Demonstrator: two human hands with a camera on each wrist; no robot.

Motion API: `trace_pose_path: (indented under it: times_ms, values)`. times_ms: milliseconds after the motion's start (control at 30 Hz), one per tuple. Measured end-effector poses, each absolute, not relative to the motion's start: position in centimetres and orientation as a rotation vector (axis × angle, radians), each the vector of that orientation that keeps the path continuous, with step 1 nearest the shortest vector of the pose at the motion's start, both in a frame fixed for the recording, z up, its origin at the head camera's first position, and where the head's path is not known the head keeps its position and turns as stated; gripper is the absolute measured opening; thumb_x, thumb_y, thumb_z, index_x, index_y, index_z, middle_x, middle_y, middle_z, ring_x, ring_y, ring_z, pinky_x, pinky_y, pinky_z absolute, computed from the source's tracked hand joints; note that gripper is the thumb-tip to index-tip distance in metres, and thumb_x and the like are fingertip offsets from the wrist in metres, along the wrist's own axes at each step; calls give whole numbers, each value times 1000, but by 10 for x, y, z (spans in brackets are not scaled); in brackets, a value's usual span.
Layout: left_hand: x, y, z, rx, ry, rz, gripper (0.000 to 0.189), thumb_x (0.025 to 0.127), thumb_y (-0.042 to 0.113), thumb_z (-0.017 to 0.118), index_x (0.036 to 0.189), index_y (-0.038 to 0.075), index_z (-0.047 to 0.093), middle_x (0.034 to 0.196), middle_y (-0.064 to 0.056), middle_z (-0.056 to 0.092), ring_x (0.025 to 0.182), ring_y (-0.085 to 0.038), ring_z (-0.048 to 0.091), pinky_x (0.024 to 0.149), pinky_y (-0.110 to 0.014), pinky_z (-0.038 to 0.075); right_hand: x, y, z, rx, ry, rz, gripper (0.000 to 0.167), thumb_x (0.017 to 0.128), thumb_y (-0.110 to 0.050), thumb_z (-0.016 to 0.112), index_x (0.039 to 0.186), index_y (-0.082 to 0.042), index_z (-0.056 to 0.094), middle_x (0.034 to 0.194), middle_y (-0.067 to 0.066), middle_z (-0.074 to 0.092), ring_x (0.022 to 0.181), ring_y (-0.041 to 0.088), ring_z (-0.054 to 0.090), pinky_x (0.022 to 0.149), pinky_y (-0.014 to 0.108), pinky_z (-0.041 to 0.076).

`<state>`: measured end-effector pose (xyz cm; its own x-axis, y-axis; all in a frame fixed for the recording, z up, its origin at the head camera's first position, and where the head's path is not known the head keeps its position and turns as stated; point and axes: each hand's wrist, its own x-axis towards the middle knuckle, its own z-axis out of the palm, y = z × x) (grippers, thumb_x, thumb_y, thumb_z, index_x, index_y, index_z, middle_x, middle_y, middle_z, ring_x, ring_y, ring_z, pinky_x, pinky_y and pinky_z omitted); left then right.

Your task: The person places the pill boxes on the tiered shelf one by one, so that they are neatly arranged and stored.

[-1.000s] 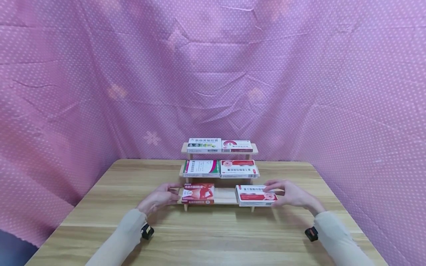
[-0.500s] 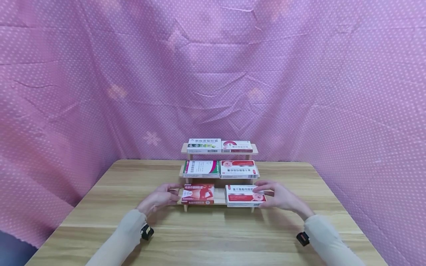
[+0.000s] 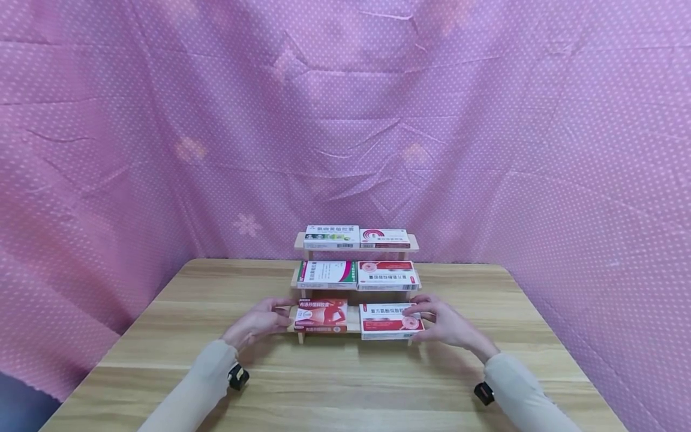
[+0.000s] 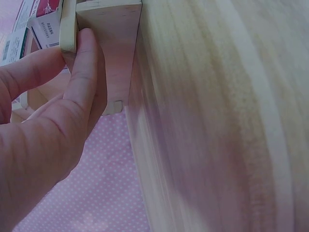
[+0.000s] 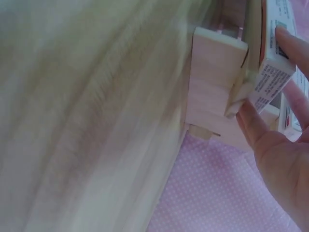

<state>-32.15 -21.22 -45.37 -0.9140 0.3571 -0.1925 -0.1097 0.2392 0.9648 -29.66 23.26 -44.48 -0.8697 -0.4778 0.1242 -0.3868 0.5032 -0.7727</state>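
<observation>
A three-tier wooden display rack (image 3: 353, 318) holds medicine boxes. My left hand (image 3: 263, 320) pinches the left end of its lowest board; in the left wrist view, the thumb (image 4: 41, 67) lies on one face and the fingers (image 4: 86, 72) on the other. Beside it on that board lies a red ibuprofen box (image 3: 321, 315). With thumb in front and fingers behind, my right hand (image 3: 444, 324) holds the right end of a white-and-red medicine box (image 3: 391, 321) on the same board. In the right wrist view a fingertip (image 5: 246, 113) is right at the board's end.
On the middle tier lie a white-green box (image 3: 327, 273) and a red-white box (image 3: 388, 274). The top tier carries two more boxes, one white-green (image 3: 332, 236), one white-red (image 3: 384, 237). A pink dotted curtain (image 3: 345, 120) hangs behind the wooden table (image 3: 345, 384).
My right hand has moved the white-and-red box leftward along the lowest board, narrowing the gap to the red box. The left hand has stayed on the rack's end.
</observation>
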Motion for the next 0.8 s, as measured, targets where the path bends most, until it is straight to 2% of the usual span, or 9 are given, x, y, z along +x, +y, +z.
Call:
trace_pose_path:
  times_ms: [267,533,800]
  values:
    - [-322,-213,-454,233,2135,1725,65,86,-7,56,145,-12,31,129,-29,56,103,-24,65,96,-39,56,-294,225,-447,-635,2678,-1325,51,73,-25,86,121,-18,69,143,20,43,133,42,41,110,50,42]
    - [-322,-212,-455,233,2159,1715,64,86,-8,56,145,-10,34,129,-28,56,104,-25,65,95,-38,56,-296,216,-448,-576,2714,-1301,53,74,-28,85,124,-21,68,152,26,35,138,48,35,113,61,32]
    - [-323,-213,-457,259,2168,1715,63,85,-8,55,144,-11,34,130,-30,55,104,-25,66,94,-38,57,-295,209,-448,-548,2658,-1359,52,75,-25,84,125,-21,67,156,24,32,138,43,39,112,53,39]
